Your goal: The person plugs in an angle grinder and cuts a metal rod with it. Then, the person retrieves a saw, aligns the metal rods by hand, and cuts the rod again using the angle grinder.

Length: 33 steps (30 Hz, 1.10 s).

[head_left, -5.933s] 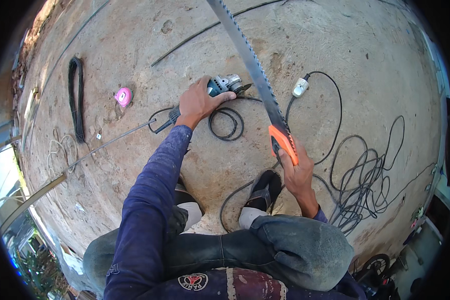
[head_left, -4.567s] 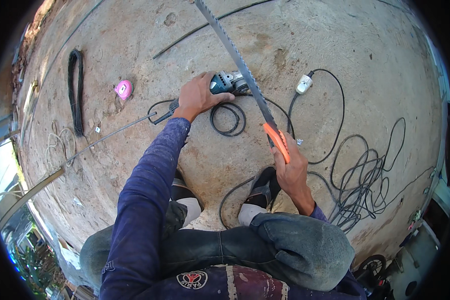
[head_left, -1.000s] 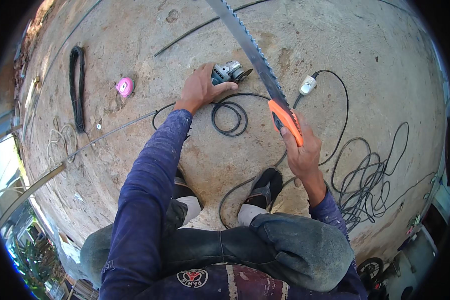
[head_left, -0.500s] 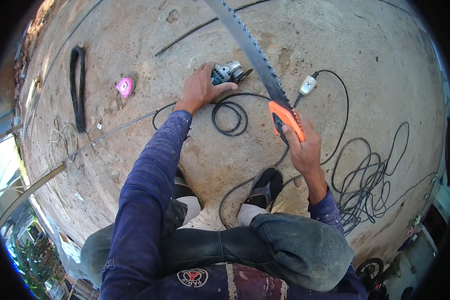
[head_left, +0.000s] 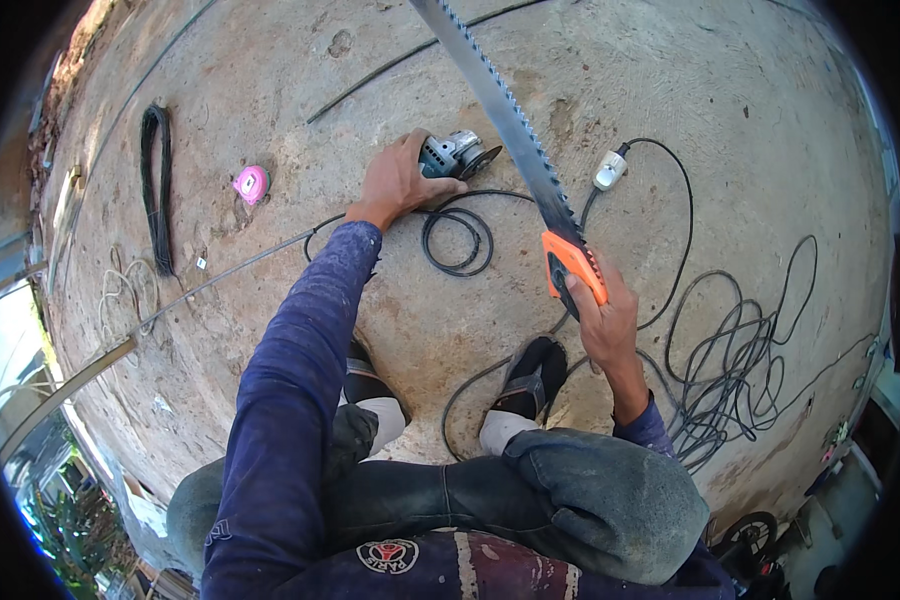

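My left hand (head_left: 398, 185) is wrapped round the body of a teal and silver angle grinder (head_left: 457, 154) lying on the concrete, thumb along its near side. The grinder's dark disc points to the right. A hand saw (head_left: 515, 118) is gripped by its orange and black handle in my right hand (head_left: 608, 315). Its long toothed blade slants up and away to the left, and its tip runs out of the picture's top edge. Just this side of the grinder lies a loop of black cord (head_left: 458, 240).
A white plug connector (head_left: 610, 170) lies right of the saw, and a tangled black cable (head_left: 735, 365) spreads farther right. On the left are a pink tape measure (head_left: 252, 184), a bundle of dark wire (head_left: 156, 190) and a thin rod (head_left: 235, 268). My feet stand close by.
The saw's handle has come slightly nearer to me, still in my right hand. My left hand stays on the grinder, which has turned a little, with more of its disc showing.
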Available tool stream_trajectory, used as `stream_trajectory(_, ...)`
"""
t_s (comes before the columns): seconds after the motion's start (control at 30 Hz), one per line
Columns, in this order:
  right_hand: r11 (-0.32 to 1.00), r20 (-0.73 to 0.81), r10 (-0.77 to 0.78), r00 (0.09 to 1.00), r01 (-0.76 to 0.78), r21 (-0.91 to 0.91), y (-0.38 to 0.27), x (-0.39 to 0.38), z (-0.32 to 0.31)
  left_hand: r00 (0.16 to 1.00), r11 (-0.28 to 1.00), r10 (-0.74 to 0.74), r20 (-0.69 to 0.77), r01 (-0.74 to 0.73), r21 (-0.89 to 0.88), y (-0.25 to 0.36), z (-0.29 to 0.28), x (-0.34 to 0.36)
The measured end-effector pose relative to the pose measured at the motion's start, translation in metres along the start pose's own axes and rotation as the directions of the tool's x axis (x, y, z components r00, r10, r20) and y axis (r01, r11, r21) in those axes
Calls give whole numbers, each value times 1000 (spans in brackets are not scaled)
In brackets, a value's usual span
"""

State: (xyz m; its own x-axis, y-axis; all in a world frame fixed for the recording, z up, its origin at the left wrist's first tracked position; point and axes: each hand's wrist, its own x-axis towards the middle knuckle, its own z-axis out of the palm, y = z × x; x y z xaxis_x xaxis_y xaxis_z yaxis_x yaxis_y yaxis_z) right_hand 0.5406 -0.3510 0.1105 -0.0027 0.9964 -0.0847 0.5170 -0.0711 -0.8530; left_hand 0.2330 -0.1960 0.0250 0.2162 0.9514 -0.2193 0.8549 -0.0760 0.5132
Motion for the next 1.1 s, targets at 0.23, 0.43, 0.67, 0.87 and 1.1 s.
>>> stream_trajectory(0.23,998,47,-18,999,20,-58,4,1,1,999,998,-44,-23,43,-51,-6,4,2)
stream_trajectory(0.43,997,96,-14,995,20,-68,4,15,-2,999,992,37,-40,-41,-118,-6,4,1)
stream_trajectory(0.67,980,-49,-198,979,197,-30,-14,29,1,998,992,50,-48,-56,-116,-13,3,0)
stream_trajectory(0.87,985,137,-20,990,43,-167,14,41,5,997,987,58,-40,-64,-147,-5,4,3)
stream_trajectory(1.1,998,125,-21,992,27,-53,9,32,7,999,992,36,-23,-39,-122,-5,-1,-2)
